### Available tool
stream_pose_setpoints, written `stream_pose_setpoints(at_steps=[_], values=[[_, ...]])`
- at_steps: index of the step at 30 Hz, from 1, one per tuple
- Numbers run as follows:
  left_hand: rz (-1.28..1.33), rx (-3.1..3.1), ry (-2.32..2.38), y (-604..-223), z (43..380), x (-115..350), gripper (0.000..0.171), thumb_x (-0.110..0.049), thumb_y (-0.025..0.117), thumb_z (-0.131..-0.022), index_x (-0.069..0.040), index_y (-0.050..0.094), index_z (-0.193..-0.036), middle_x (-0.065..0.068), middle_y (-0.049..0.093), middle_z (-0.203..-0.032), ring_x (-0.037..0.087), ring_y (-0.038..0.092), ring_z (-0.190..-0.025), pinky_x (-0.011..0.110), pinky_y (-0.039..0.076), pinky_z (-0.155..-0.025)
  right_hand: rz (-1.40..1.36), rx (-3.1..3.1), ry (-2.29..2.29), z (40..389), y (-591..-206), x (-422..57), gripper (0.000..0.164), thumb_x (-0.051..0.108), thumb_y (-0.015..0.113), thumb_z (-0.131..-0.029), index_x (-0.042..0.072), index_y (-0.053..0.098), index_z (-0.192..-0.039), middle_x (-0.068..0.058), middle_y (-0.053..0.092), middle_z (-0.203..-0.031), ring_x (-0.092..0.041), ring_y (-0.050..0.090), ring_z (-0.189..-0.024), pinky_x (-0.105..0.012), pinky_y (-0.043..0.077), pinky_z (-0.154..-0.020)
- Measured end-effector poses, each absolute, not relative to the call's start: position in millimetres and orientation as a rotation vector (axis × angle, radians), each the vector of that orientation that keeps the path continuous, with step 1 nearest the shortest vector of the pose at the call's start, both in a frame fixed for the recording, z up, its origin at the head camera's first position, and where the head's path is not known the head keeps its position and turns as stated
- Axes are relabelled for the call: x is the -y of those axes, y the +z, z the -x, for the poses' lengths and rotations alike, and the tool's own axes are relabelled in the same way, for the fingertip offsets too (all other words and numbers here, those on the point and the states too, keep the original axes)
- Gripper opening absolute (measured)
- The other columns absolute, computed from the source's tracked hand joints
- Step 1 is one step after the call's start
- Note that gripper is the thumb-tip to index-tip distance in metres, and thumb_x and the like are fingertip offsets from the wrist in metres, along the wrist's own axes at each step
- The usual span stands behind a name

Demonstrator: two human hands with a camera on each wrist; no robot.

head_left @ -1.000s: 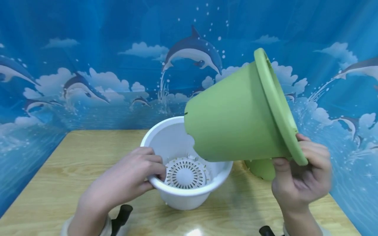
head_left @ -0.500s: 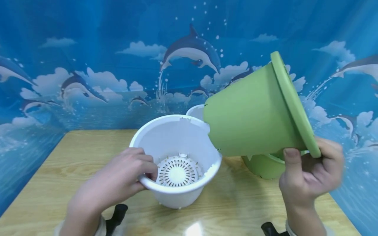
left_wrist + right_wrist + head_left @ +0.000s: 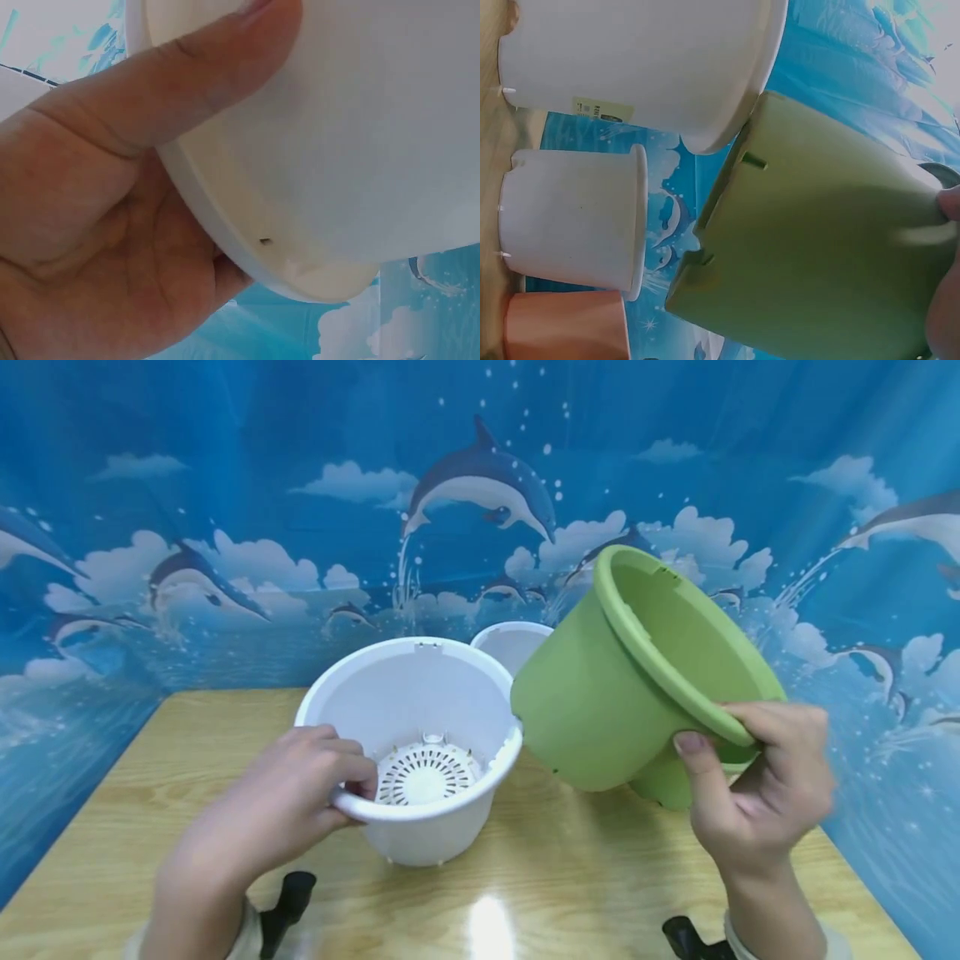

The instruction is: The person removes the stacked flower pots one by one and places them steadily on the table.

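Observation:
My left hand (image 3: 300,785) grips the near left rim of a large white flowerpot (image 3: 435,839), fingers over the inside and thumb under the lip in the left wrist view. Slots ring the disc in its bottom. On the right, my right hand (image 3: 772,793) pinches the rim of a large green flowerpot (image 3: 585,718), thumb outside. This pot hangs tilted above the table, its mouth turned up and right, its base close beside the white pot's rim. The right wrist view shows notches at the green pot's base edge.
Behind the two large pots stand a smaller white pot (image 3: 513,639) and a smaller green pot (image 3: 663,789), both partly hidden. An orange pot (image 3: 566,326) appears in the right wrist view. A dolphin-print curtain (image 3: 337,560) backs the wooden table (image 3: 187,735).
The large white pot has shifted left with my left hand. My right hand has moved the green pot off it to the right, then tipped it so its mouth faces more upward.

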State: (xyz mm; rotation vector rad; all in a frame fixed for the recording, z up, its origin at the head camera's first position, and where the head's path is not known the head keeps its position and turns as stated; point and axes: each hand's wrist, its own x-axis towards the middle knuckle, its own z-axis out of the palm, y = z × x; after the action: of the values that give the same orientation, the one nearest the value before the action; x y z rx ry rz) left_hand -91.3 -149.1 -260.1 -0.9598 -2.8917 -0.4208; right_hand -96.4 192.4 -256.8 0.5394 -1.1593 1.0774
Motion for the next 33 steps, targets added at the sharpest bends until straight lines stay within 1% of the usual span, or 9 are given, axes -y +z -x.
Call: stream_pose_setpoints(at_steps=[3,8,10,12,15,21,26,27,33], values=[[0.942,2.893,-0.408,-259.7,91.8,149.5,0.029,-0.022,0.084,-0.078,-0.038,0.061,-0.073,-0.024,0.052,-0.072,0.008,0.043,-0.07,0.032,0.039,-0.068,-0.536,1.185,1.007,96.5,-257.4,-192.6,0.038,0.023,0.086,-0.07,-0.008,0.064,-0.069,-0.013,0.062,-0.062,-0.017,0.049,-0.065,-0.023,0.032,-0.08],[0.913,2.911,-0.409,-259.4,93.0,151.5,0.029,-0.022,0.084,-0.078,-0.038,0.06,-0.072,-0.023,0.053,-0.072,0.009,0.043,-0.071,0.032,0.039,-0.068,-0.536,1.194,0.935,95.9,-258.7,-197.1,0.034,0.023,0.085,-0.068,-0.006,0.066,-0.068,-0.014,0.062,-0.061,-0.016,0.052,-0.061,-0.025,0.034,-0.081],[0.889,2.924,-0.403,-259.2,93.6,153.1,0.029,-0.023,0.085,-0.077,-0.037,0.06,-0.072,-0.022,0.053,-0.071,0.009,0.044,-0.071,0.032,0.039,-0.068,-0.563,1.191,0.914,96.6,-258.6,-199.0,0.031,0.021,0.083,-0.068,-0.006,0.067,-0.067,-0.015,0.062,-0.059,-0.019,0.052,-0.057,-0.025,0.037,-0.078],[0.861,2.937,-0.391,-259.2,94.3,154.5,0.029,-0.024,0.085,-0.077,-0.037,0.06,-0.071,-0.022,0.053,-0.071,0.01,0.044,-0.071,0.032,0.039,-0.067,-0.596,1.2,0.889,97.2,-258.7,-199.8,0.029,0.019,0.082,-0.068,-0.006,0.068,-0.067,-0.015,0.061,-0.058,-0.023,0.051,-0.054,-0.027,0.039,-0.073],[0.832,2.947,-0.364,-259.9,95.3,155.8,0.028,-0.027,0.085,-0.078,-0.037,0.059,-0.071,-0.022,0.053,-0.071,0.01,0.044,-0.071,0.033,0.038,-0.066,-0.641,1.255,0.849,95.8,-259.4,-200.5,0.026,0.019,0.081,-0.071,-0.004,0.07,-0.068,-0.014,0.062,-0.057,-0.026,0.049,-0.051,-0.03,0.037,-0.066],[0.777,2.975,-0.346,-260.4,96.0,155.9,0.026,-0.031,0.086,-0.075,-0.036,0.06,-0.071,-0.02,0.054,-0.071,0.011,0.045,-0.072,0.034,0.039,-0.067,-0.618,1.468,0.779,86.1,-261.2,-201.9,0.029,0.028,0.08,-0.078,0.0,0.073,-0.073,-0.012,0.066,-0.064,-0.023,0.051,-0.061,-0.028,0.031,-0.072],[0.719,2.993,-0.333,-260.0,97.5,158.4,0.027,-0.028,0.087,-0.073,-0.034,0.061,-0.07,-0.018,0.055,-0.07,0.013,0.046,-0.073,0.037,0.04,-0.069,-0.626,1.61,0.71,82.2,-261.7,-199.7,0.035,0.034,0.075,-0.084,0.001,0.074,-0.076,-0.012,0.066,-0.066,-0.025,0.048,-0.063,-0.027,0.027,-0.07],[0.715,2.988,-0.324,-260.1,97.9,159.1,0.027,-0.027,0.088,-0.072,-0.034,0.061,-0.07,-0.018,0.055,-0.07,0.013,0.046,-0.072,0.038,0.04,-0.069,-0.634,1.63,0.695,81.8,-262.2,-199.5,0.036,0.035,0.074,-0.085,0.001,0.074,-0.076,-0.012,0.066,-0.066,-0.025,0.048,-0.063,-0.027,0.027,-0.069],[0.7,2.979,-0.292,-260.1,99.5,161.2,0.027,-0.026,0.088,-0.072,-0.033,0.062,-0.07,-0.017,0.056,-0.069,0.014,0.047,-0.071,0.038,0.041,-0.068,-0.701,1.765,0.593,80.1,-266.4,-203.1,0.037,0.036,0.067,-0.091,0.001,0.075,-0.081,-0.008,0.069,-0.071,-0.024,0.054,-0.063,-0.025,0.036,-0.067]])
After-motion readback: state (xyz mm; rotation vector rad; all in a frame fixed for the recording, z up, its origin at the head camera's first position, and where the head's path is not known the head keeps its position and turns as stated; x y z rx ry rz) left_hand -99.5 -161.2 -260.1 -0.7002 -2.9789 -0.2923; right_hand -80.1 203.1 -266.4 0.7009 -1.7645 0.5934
